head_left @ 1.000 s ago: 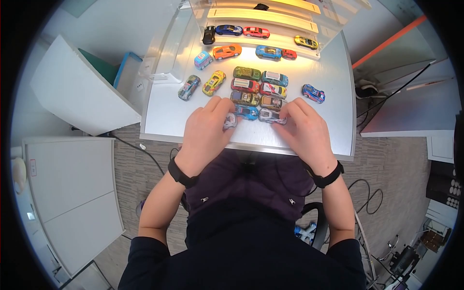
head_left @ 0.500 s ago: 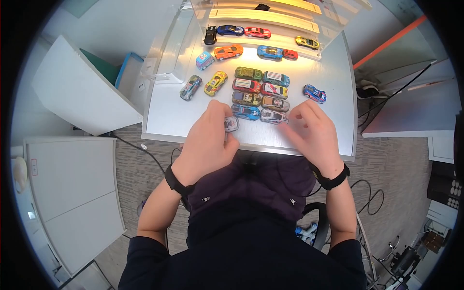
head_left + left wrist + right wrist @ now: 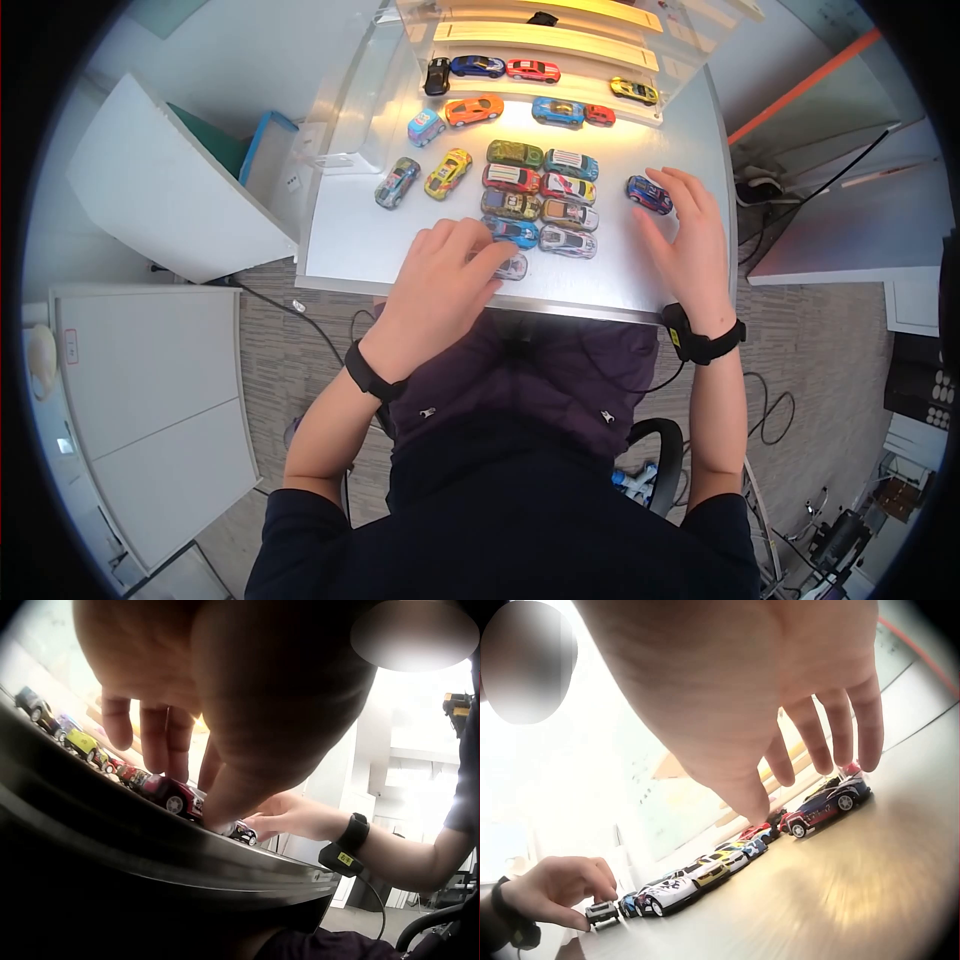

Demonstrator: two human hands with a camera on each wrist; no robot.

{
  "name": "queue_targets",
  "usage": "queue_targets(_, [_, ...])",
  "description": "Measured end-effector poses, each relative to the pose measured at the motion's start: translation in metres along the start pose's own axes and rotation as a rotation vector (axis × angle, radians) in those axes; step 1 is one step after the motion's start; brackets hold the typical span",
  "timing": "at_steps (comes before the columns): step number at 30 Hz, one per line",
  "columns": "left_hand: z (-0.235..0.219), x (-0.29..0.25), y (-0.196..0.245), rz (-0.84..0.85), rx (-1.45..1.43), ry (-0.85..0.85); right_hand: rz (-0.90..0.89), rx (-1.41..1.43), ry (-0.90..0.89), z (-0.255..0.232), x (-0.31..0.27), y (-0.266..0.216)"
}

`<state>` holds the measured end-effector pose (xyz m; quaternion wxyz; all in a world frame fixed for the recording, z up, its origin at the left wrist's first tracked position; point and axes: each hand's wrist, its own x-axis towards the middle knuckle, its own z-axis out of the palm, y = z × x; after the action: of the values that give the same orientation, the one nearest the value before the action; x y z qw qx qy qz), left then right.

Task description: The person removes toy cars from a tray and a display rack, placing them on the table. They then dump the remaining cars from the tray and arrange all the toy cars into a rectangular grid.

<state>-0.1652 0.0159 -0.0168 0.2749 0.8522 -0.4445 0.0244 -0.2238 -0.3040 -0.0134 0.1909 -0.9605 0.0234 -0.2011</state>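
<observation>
The left hand [image 3: 432, 290] pinches a whitish toy car [image 3: 512, 266] near the table's front edge, just below a blue car [image 3: 511, 233]. In the left wrist view the thumb and fingers of the left hand [image 3: 187, 750] are on either side of a car [image 3: 177, 796]. The right hand [image 3: 692, 245] reaches around the dark blue and red car [image 3: 648, 194] at the right, fingers spread. In the right wrist view that car [image 3: 826, 806] stands below the fingertips of the right hand [image 3: 780, 750]; contact cannot be told. A white car [image 3: 568, 241] ends the right column.
Cars stand in two columns mid-table. A yellow car [image 3: 448, 174] and a grey-blue car [image 3: 397, 183] are to their left. Behind are an orange car [image 3: 474, 110], a blue car [image 3: 557, 111] and a lit stepped shelf [image 3: 545, 47] with clear walls.
The right hand has moved right and away from the white car to the dark blue car. The left hand has shifted its whitish car to the right, below the left column.
</observation>
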Motion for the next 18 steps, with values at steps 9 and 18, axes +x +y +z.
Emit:
queue_targets(9, [0.0006, -0.0009, -0.0051, -0.015, -0.023, 0.092, 0.098, 0.039, -0.066, 0.0021, 0.0021, 0.0081])
queue_targets(18, [0.0032, 0.0001, -0.0051, -0.011, -0.041, 0.121, 0.143, 0.102, -0.09, -0.0052, -0.0001, 0.0038])
